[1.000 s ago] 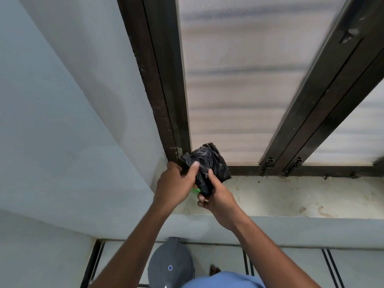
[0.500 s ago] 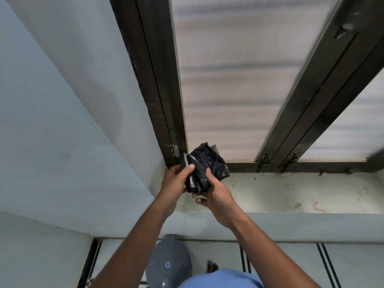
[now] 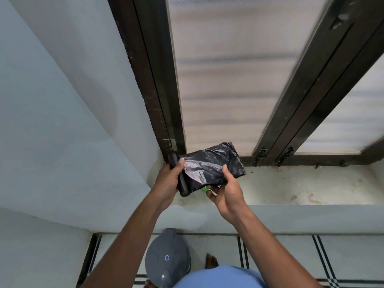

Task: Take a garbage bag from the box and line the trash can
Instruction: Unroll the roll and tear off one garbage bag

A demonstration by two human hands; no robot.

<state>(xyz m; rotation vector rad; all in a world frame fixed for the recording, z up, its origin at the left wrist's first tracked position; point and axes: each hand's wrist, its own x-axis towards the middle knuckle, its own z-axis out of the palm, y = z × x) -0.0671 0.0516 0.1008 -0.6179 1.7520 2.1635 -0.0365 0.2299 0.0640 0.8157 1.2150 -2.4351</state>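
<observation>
A folded black garbage bag [image 3: 209, 165] is held above the window sill [image 3: 291, 188] between both hands. My left hand [image 3: 168, 181] grips its left end, thumb on top. My right hand [image 3: 226, 190] holds the right side with the thumb pressed on the plastic; a small green piece [image 3: 206, 189] shows between its fingers under the bag. The grey trash can [image 3: 167, 258] with its lid closed stands on the floor below, by my feet. No box is visible.
A dark-framed window with frosted panes [image 3: 228, 80] rises behind the sill. A pale wall [image 3: 62, 121] closes the left side. Tiled floor with black lines [image 3: 291, 256] lies below the ledge. My blue shirt [image 3: 218, 277] fills the bottom edge.
The crumpled bag has been spread wider and flatter between my hands; my left hand shifted to its left end and my right hand moved apart to the right.
</observation>
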